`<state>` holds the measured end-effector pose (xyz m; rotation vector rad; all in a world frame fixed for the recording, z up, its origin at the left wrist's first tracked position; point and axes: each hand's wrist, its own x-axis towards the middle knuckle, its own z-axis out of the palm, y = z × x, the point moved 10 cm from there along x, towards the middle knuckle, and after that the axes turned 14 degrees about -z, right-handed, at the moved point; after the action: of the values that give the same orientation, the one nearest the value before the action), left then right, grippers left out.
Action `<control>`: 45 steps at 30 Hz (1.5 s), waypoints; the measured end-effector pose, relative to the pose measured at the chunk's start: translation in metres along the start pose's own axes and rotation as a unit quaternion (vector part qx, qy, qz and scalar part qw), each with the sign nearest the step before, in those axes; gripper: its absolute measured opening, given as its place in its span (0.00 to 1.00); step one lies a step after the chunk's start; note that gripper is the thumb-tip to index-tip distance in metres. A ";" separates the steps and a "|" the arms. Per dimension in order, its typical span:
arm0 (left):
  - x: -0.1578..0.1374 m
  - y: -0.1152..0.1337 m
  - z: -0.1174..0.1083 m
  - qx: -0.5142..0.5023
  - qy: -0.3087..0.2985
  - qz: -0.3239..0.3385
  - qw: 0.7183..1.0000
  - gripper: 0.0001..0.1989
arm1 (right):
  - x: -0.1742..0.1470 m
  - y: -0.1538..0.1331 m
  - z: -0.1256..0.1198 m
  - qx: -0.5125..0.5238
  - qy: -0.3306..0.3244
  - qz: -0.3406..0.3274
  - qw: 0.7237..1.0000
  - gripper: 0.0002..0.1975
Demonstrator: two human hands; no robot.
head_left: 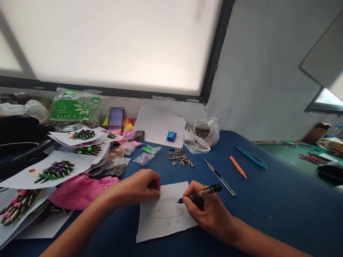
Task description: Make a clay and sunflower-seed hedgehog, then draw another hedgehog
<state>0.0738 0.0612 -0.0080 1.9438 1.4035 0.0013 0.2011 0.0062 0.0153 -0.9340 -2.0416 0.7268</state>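
A sheet of white paper [158, 230] lies on the blue table, bearing a line drawing of a hedgehog-like animal [167, 210] with small curved marks on its back. Between the fingers of my right hand [207, 208] is a black pen [205, 192], its tip on or just over the marks at the animal's back. My left hand [143, 185] rests at the paper's upper left edge, its fingers curled in with nothing visible in them. Beyond the paper lies a loose heap of striped sunflower seeds [180, 157].
Seed-decorated paper pictures [60, 171] are stacked at the left, above a pink cloth [80, 191]. Clay packets [144, 155], a bag of seeds [202, 135] and blank sheets [158, 121] sit at the back. A craft knife [219, 178], orange marker [238, 167] and blue tweezers-like tool [252, 157] lie rightward.
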 end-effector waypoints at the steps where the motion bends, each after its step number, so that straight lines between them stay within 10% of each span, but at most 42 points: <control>1: 0.000 0.000 0.000 0.001 0.001 0.000 1.000 0.06 | 0.000 -0.001 -0.001 -0.002 0.005 -0.006 1.000 0.06; 45: 0.001 0.004 -0.003 0.005 0.016 0.014 1.000 0.06 | 0.004 -0.012 0.026 0.012 -0.014 -0.015 1.000 0.04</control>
<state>0.0762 0.0626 -0.0042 1.9801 1.3993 0.0392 0.1732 -0.0023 0.0117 -0.8823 -2.0626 0.7512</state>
